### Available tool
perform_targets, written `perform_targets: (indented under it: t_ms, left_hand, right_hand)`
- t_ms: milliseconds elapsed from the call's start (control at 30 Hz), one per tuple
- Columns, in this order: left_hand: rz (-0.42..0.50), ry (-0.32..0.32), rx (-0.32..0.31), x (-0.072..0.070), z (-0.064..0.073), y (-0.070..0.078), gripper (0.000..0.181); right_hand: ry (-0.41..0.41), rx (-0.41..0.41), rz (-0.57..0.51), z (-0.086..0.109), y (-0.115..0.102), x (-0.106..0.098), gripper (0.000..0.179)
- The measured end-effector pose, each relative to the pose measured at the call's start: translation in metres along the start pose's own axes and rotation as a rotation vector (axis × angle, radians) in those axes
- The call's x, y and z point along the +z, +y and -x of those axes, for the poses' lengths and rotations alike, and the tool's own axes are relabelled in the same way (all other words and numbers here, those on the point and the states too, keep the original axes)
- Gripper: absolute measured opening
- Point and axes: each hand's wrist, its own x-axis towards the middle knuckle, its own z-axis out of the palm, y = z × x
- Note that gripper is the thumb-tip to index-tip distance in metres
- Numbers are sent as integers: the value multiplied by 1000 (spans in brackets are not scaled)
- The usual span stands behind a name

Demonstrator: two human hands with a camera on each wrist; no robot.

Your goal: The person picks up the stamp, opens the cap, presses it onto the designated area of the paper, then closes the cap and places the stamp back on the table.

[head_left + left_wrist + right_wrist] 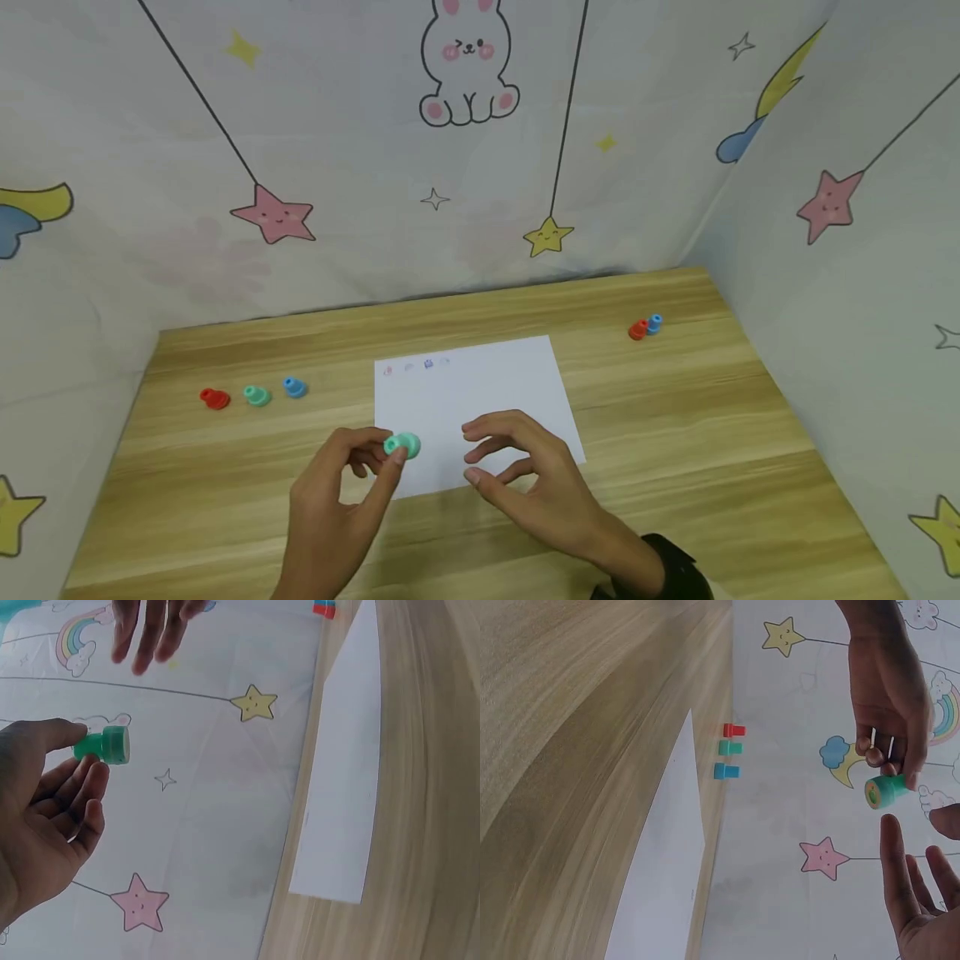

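Observation:
My left hand (337,500) pinches a mint-green toy stamp (403,446) between thumb and fingertips, over the lower left of a white sheet of paper (487,392). In the right wrist view the stamp's round face (873,793) shows a small green figure. Across from it, my right hand (536,483) hovers over the paper's lower right with fingers loosely bent and nothing in them. Several small stamped prints (428,364) run along the sheet's top left edge.
Left of the paper stand a red stamp (215,398), a green stamp (257,396) and a blue stamp (295,387). Toward the back right, another red stamp (638,330) sits close beside a blue one (655,323). Printed cloth walls (375,258) border the wooden table (675,433).

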Motion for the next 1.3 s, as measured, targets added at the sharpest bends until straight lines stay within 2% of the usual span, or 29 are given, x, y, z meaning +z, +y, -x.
perform_targets:
  t_ms: [100,300,367,400,500,633,733,967,1100,1300]
  left_hand:
    - [-61,12,-46,-10,-7,-13,28]
    - [-120,90,-29,-23,-23,-53,24]
    - [-133,117,-42,-26,-29,-68,23]
    - [-142,128,-54,-27,-31,-75,22]
    - [-180,136,-148,-29,-35,-93,21]
    - [-245,80,-305,-29,-41,-111,24]
    - [-287,10,-386,-28,-48,-121,28]
    - [-390,-106,-397,-25,-64,-138,33]
    - [-421,-184,-455,-23,-68,-144,37]
    - [-469,-222,-477,-19,-71,-148,34]
  right_hand:
    - [16,31,-7,1,1,-3,36]
    - [24,63,-14,4,2,-6,32]
    - [28,72,-14,4,2,-7,31]
    - [30,78,-13,4,2,-7,30]
    - [35,93,-9,6,2,-8,28]
    - [47,104,-4,6,2,-10,26]
    - [56,110,-1,6,3,-11,25]
    - [71,113,6,7,6,-14,22]
    - [83,111,10,8,8,-16,22]
    - [94,123,8,9,10,-19,21]
